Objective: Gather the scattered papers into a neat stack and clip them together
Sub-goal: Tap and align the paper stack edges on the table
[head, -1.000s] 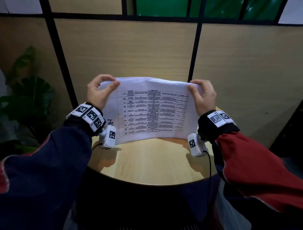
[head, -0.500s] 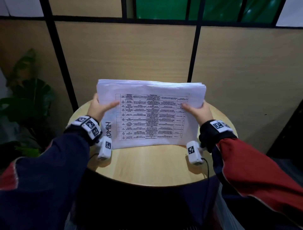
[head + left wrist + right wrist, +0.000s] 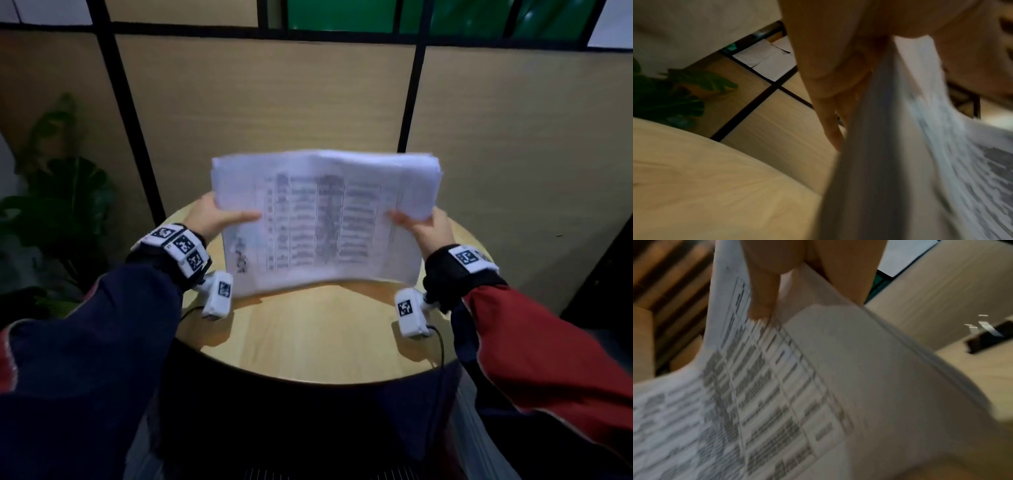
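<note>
- Partition wall (image 3: pixel 308 96): tan wood-grain panels divided by black frame strips, standing directly behind the round table; green panels sit above its top rail.
- Round table (image 3: pixel 308 335): light wood top with a dark edge, directly in front of the person. All positions below are given relative to this table.
- Potted plant (image 3: pixel 58 202): large dark green leaves, beyond the table's left edge, against the partition wall.
- Paper stack (image 3: pixel 322 219): held on edge over the far half of the table, long side horizontal, printed table facing the person. The lower edge is at the tabletop; whether it touches cannot be determined. The print is motion-blurred. Sheet edges at the upper right are slightly uneven.
- Left hand (image 3: pixel 214 217): above the table's far left portion, clamped on the left edge of the paper stack. The thumb lies across the front sheet; the left wrist view shows the fingers (image 3: pixel 830 113) behind the stack.
- Right hand (image 3: pixel 424 228): above the table's far right portion, clamped on the right edge of the paper stack, thumb in front and fingers (image 3: pixel 849 277) behind.
- Binder clip (image 3: pixel 990 337): black with silver handles, resting on the tabletop to the right of the paper stack, clear of both hands. Visible in the right wrist view only.
</note>
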Motion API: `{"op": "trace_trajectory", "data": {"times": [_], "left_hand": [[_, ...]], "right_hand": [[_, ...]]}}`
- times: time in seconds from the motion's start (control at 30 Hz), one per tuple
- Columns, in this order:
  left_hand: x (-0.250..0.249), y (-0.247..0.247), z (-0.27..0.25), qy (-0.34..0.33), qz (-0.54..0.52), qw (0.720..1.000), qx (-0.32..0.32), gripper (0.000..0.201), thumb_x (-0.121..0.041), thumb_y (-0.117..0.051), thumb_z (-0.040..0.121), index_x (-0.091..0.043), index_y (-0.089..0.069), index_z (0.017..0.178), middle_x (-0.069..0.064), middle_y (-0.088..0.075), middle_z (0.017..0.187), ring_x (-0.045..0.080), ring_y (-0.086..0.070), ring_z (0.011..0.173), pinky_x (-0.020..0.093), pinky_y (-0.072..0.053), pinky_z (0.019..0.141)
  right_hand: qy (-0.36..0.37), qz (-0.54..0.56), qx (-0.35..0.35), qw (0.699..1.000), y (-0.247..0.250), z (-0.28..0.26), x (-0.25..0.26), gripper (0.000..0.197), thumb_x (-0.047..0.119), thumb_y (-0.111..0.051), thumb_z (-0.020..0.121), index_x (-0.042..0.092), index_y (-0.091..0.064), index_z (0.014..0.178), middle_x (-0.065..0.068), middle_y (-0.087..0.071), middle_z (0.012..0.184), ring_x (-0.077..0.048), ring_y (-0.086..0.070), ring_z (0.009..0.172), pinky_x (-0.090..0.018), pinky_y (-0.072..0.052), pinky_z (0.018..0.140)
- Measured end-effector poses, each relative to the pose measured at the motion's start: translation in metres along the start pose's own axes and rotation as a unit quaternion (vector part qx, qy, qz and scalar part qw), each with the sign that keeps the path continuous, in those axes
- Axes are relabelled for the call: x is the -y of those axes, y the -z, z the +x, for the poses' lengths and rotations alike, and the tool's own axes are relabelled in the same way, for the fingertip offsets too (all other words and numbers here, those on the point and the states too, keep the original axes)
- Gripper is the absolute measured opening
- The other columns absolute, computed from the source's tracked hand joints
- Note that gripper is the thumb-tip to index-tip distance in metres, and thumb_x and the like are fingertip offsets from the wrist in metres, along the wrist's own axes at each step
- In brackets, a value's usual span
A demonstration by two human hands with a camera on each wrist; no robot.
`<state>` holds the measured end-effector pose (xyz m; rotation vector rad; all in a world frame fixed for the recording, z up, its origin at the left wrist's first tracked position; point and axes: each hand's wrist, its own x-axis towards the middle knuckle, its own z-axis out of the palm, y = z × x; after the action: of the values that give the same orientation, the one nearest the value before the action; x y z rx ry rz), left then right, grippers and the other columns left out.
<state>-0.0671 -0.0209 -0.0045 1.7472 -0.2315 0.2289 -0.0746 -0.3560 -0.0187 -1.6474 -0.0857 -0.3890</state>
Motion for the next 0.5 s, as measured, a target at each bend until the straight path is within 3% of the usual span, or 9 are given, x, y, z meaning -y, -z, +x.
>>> {"op": "trace_trajectory", "data": {"times": [0.07,0.13,0.23,0.37,0.47,0.5], "left_hand": [[0.013,0.002,-0.006,0.054,0.026,0.995,0.080,0.080,-0.034,-0.091,0.026,-0.017,-0.066,0.100,0.008,-0.070,0.106,0.024,-0.066,0.100,0.045,-0.053,0.090],[0.012,0.000,-0.006,0.042,0.027,0.995,0.081,0.085,-0.022,-0.082,0.032,-0.004,-0.059,0.112,0.021,-0.062,0.117,0.034,-0.059,0.109,0.053,-0.048,0.094],[0.003,0.001,0.000,0.018,-0.019,0.998,0.050,0.090,-0.017,-0.078,0.036,0.001,-0.053,0.120,0.027,-0.056,0.125,0.038,-0.054,0.117,0.058,-0.045,0.095],[0.005,0.003,0.004,0.016,-0.008,0.999,0.048,0.081,-0.018,-0.080,0.038,-0.005,-0.057,0.114,0.022,-0.060,0.121,0.038,-0.056,0.115,0.058,-0.047,0.092],[0.016,0.001,-0.004,0.075,0.036,0.993,0.086,0.069,-0.023,-0.080,0.034,-0.019,-0.062,0.101,0.006,-0.070,0.103,0.035,-0.060,0.110,0.053,-0.052,0.086],[0.019,0.001,-0.004,0.088,0.047,0.991,0.090,0.066,-0.023,-0.081,0.036,-0.021,-0.062,0.099,0.007,-0.070,0.104,0.035,-0.060,0.109,0.054,-0.052,0.086]], "right_hand": [[-0.050,-0.017,0.056,0.997,0.006,-0.004,-0.021,0.058,0.050,-0.089,0.037,0.023,-0.068,0.084,-0.008,-0.070,0.101,-0.028,-0.066,0.095,-0.050,-0.050,0.094],[-0.053,0.000,0.060,0.997,0.008,0.002,-0.029,0.072,0.057,-0.088,0.026,0.023,-0.069,0.087,-0.010,-0.070,0.105,-0.034,-0.064,0.102,-0.055,-0.049,0.094],[-0.052,0.034,0.040,0.997,0.008,0.011,-0.016,0.072,0.050,-0.089,0.028,0.020,-0.070,0.090,-0.013,-0.070,0.108,-0.034,-0.066,0.100,-0.052,-0.050,0.093],[-0.043,0.032,0.043,0.998,0.009,0.012,-0.015,0.063,0.051,-0.090,0.033,0.022,-0.071,0.086,-0.011,-0.070,0.106,-0.033,-0.066,0.100,-0.052,-0.050,0.094],[-0.056,0.019,0.051,0.997,0.007,0.004,-0.018,0.041,0.028,-0.084,0.053,0.018,-0.070,0.090,-0.011,-0.070,0.105,-0.032,-0.066,0.098,-0.053,-0.049,0.094],[-0.051,0.011,0.038,0.998,0.006,0.002,-0.016,0.032,0.022,-0.081,0.058,0.017,-0.069,0.087,-0.010,-0.070,0.101,-0.030,-0.066,0.093,-0.052,-0.050,0.094]]}}
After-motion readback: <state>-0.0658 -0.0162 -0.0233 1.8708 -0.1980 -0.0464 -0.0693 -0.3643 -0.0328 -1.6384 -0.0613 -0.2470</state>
